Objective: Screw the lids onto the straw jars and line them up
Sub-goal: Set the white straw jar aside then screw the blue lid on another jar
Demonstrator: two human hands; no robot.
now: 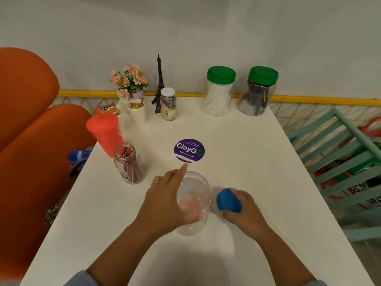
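Head view: the clear jar (194, 203) near the front middle of the white worktop (237, 153) is blurred, and what is inside shows only as a pinkish smear. Its left side is covered by the left hand (167, 200), which wraps it with the thumb on the near wall and the forefinger pointing away over the rim. The jar stands upright, long axis vertical, open mouth up and no lid on it. Just to its right, the right hand (240, 209) is closed round a blue lid (227, 200); the fingers hide the lid's right half, and whether it touches the worktop cannot be told. The lid is tilted, its flat face turned toward the jar.

At the back edge two big jars stand upright with green lids on: one (218, 92) full of white straws, one (258, 92) full of dark ones. Their contents lean. A small glass jar (129, 164) at left, open, holds reddish sticks. Another small jar (169, 104) with a white cap stands by a tower model (159, 85); its contents are unclear. A red tumbler (105, 133), paper cups (137, 111) and flowers (129, 81) crowd the far left. A purple sticker (189, 150) lies mid-worktop, partly cut by the forefinger's tip.
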